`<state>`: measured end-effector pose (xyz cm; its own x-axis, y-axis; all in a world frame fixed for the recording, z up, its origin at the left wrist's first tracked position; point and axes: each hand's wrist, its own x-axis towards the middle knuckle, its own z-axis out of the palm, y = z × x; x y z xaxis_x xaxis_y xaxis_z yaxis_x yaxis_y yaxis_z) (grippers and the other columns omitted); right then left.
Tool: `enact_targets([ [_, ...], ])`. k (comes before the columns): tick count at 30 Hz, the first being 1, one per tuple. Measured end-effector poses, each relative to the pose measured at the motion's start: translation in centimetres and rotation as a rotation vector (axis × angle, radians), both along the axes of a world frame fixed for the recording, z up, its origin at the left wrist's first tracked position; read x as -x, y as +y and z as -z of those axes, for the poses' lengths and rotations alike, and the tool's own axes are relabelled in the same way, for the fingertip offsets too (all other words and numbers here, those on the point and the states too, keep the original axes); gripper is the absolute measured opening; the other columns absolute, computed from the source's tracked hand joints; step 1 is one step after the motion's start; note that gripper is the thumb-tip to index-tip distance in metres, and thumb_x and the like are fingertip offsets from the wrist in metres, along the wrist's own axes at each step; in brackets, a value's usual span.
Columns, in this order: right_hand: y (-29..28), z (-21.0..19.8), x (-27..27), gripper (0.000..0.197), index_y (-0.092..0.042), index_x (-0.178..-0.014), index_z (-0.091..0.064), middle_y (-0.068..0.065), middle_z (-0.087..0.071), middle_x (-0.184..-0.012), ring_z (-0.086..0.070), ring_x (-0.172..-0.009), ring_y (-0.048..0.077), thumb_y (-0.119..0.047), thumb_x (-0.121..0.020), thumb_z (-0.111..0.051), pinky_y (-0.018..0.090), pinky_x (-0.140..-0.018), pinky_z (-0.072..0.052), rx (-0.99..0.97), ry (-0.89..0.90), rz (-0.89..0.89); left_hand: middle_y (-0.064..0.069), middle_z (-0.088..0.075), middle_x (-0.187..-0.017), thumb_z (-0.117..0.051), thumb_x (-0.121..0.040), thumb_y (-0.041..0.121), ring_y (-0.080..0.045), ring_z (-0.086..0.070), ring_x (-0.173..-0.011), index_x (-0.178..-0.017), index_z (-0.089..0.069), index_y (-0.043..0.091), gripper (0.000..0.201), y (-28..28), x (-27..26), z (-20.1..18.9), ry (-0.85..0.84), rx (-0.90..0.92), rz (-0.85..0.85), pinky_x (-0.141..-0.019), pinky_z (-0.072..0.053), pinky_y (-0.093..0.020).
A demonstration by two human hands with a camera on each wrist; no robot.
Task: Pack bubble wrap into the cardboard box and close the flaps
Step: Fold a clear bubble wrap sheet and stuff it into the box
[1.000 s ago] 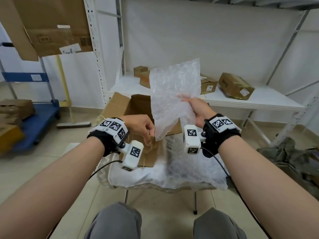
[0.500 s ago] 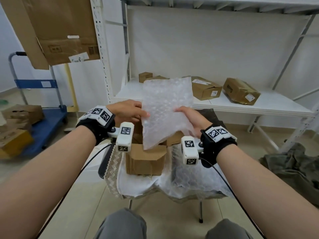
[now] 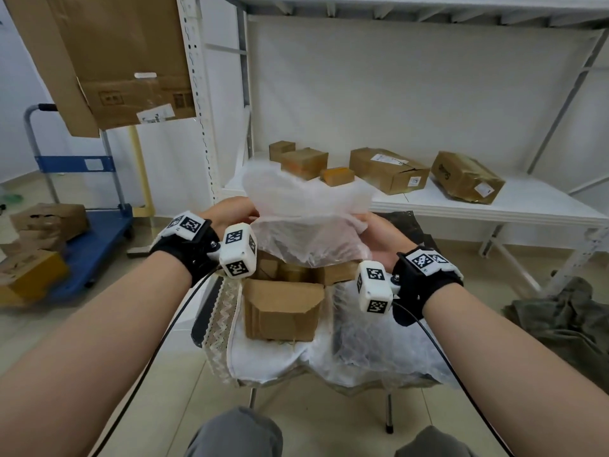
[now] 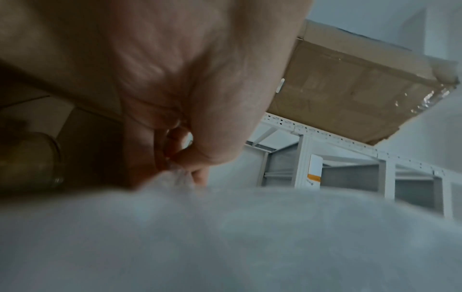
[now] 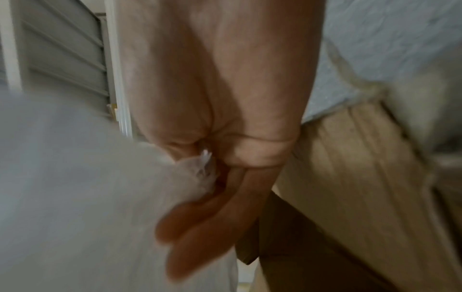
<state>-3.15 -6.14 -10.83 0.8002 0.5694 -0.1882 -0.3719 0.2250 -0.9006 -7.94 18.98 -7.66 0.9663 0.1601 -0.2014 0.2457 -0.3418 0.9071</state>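
A sheet of bubble wrap is held between both hands, folded over on itself, just above the open cardboard box. My left hand pinches the sheet's left edge; the left wrist view shows thumb and finger tips pressed on the bubble wrap. My right hand grips the right edge, and the bubble wrap runs in between thumb and fingers there. The box stands on a cloth-covered stool, its near flap folded down outside. The box's inside is mostly hidden by the sheet.
More bubble wrap lies on the stool right of the box. Behind it a white shelf carries several small cartons. A blue trolley with boxes stands at the left, a dark cloth heap on the floor at the right.
The sheet stood upright a second ago, held mainly by the right hand. The left hand has taken its left edge, and both hands have folded it over and lowered it toward the box.
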Motion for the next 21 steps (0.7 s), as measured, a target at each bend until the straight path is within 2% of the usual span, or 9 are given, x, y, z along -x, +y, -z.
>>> enact_targets([
  [2, -0.2, 0.1, -0.3, 0.028, -0.011, -0.083, -0.06, 0.006, -0.069, -0.082, -0.07, -0.072, 0.02, -0.018, -0.098, -0.038, 0.032, -0.065, -0.056, 0.019, 0.007, 0.003, -0.007, -0.051, -0.066, -0.045, -0.096, -0.002, -0.012, -0.051, -0.052, -0.073, -0.048, 0.01, 0.026, 0.0, -0.3, 0.2, 0.008, 0.051, 0.032, -0.043, -0.041, -0.014],
  [4, -0.1, -0.2, -0.4, 0.037, -0.016, -0.073, -0.058, 0.002, -0.063, -0.077, -0.064, -0.065, 0.017, -0.038, -0.094, -0.039, 0.029, -0.063, -0.052, 0.073, -0.018, -0.007, -0.006, -0.055, -0.068, -0.042, -0.1, 0.003, -0.013, -0.05, -0.06, -0.076, -0.049, 0.012, 0.026, -0.2, -0.8, 0.3, 0.023, 0.069, -0.006, -0.052, -0.047, -0.018],
  [7, 0.5, 0.0, -1.2, 0.043, -0.012, -0.08, -0.058, 0.009, -0.06, -0.079, -0.059, -0.069, 0.021, -0.055, -0.087, -0.058, 0.03, -0.071, -0.046, 0.386, -0.157, -0.001, -0.005, -0.066, -0.079, -0.057, -0.091, 0.02, -0.018, -0.059, -0.072, -0.076, -0.063, 0.013, 0.017, -0.2, -2.5, 0.8, 0.091, -0.294, 0.03, -0.066, -0.051, -0.026],
  [9, 0.9, 0.4, -2.1, 0.034, -0.013, -0.083, -0.06, 0.015, -0.052, -0.089, -0.051, -0.08, 0.027, -0.039, -0.073, -0.079, 0.034, -0.072, -0.04, 0.625, -0.319, -0.02, -0.008, -0.073, -0.093, -0.063, -0.077, 0.028, -0.021, -0.066, -0.082, -0.084, -0.074, 0.01, 0.022, -0.3, -3.5, 1.0, 0.196, -0.55, 0.148, -0.078, -0.052, -0.032],
  [10, 1.2, 0.5, -2.2, 0.027, -0.016, -0.077, -0.06, 0.015, -0.051, -0.089, -0.049, -0.082, 0.026, -0.029, -0.068, -0.082, 0.035, -0.072, -0.039, 0.719, -0.371, -0.045, -0.01, -0.074, -0.097, -0.065, -0.074, 0.028, -0.021, -0.068, -0.086, -0.091, -0.075, 0.009, 0.028, -0.5, -4.1, 1.1, 0.255, -0.562, 0.205, -0.084, -0.053, -0.032],
  [12, 1.6, 0.3, -2.3, 0.014, -0.02, -0.078, -0.065, 0.012, -0.058, -0.094, -0.054, -0.084, 0.026, -0.01, -0.075, -0.075, 0.034, -0.071, -0.042, 0.841, -0.423, -0.056, -0.011, -0.076, -0.1, -0.072, -0.072, 0.028, -0.024, -0.072, -0.096, -0.097, -0.076, 0.009, 0.032, -0.8, -5.3, 1.3, 0.359, -0.558, 0.296, -0.097, -0.053, -0.042],
  [15, 2.1, -0.3, -2.5, 0.029, -0.018, -0.091, -0.072, 0.006, -0.057, -0.11, -0.057, -0.081, 0.017, 0.005, -0.083, -0.056, 0.028, -0.068, -0.045, 0.892, -0.501, -0.045, -0.009, -0.07, -0.114, -0.073, -0.08, 0.031, -0.029, -0.068, -0.105, -0.102, -0.072, 0.01, 0.03, -2.2, -6.0, 1.2, 0.416, -0.688, 0.389, -0.097, -0.053, -0.046],
  [18, 2.7, -0.7, -2.5, 0.043, -0.012, -0.094, -0.076, 0.005, -0.056, -0.117, -0.053, -0.084, 0.014, 0.011, -0.08, -0.043, 0.023, -0.063, -0.042, 0.933, -0.543, -0.006, -0.013, -0.064, -0.123, -0.061, -0.093, 0.014, -0.033, -0.065, -0.111, -0.109, -0.06, 0.015, 0.016, -3.0, -7.3, 1.8, 0.383, -0.758, 0.435, -0.096, -0.053, -0.047],
  [21, 3.0, -1.1, -2.6, 0.045, -0.007, -0.091, -0.076, 0.006, -0.057, -0.115, -0.048, -0.102, 0.018, 0.015, -0.078, -0.039, 0.026, -0.076, -0.041, 0.933, -0.528, 0.047, -0.005, -0.064, -0.122, -0.064, -0.088, 0.007, -0.026, -0.065, -0.108, -0.123, -0.056, 0.022, 0.039, -3.3, -8.2, 2.6, 0.397, -0.853, 0.547, -0.094, -0.055, -0.044],
])
